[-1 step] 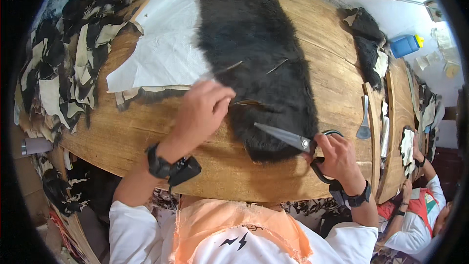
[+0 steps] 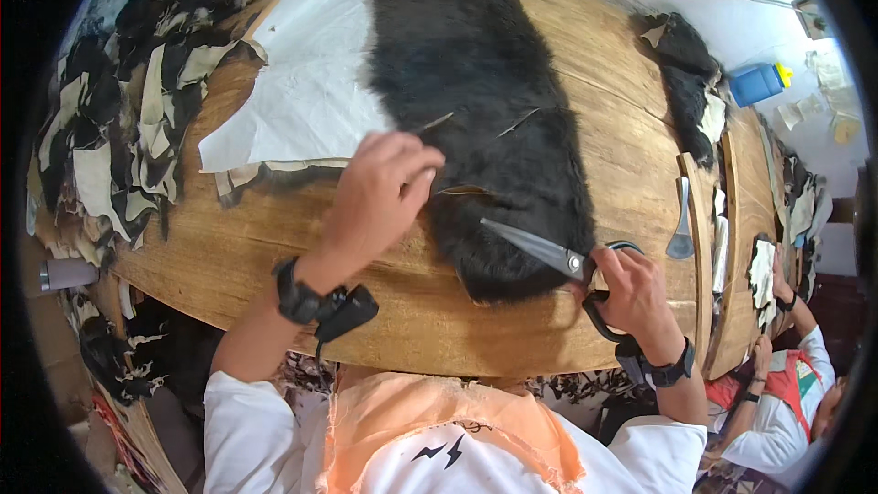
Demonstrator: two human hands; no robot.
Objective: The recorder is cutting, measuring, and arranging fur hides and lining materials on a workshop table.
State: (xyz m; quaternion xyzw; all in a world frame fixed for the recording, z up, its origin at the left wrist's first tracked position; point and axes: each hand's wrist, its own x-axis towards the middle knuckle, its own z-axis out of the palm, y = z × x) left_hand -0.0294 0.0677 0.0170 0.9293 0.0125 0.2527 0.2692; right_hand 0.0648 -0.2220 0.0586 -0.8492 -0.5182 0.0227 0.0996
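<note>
A long piece of black fur lies across the table, with several thin pale slits or strips on it. My left hand hovers over its left edge, fingers curled together and slightly blurred; whatever they pinch, if anything, is hidden. In my right hand is a pair of scissors, my fingers through the black handles. The blades look closed, or nearly so, and point left over the fur's near end. Beside the fur lies a white sheet with a curved edge, partly over pale hide pieces.
Black and cream fur scraps are heaped at the left. Along the right lie a grey spoon-shaped tool, a wooden strip, more fur and a blue bottle. A co-worker handles a white-and-black piece at the lower right.
My left hand has shifted slightly up and to the right over the fur's edge. The scissors have moved a little to the right and tilted slightly. The fur lies as before.
</note>
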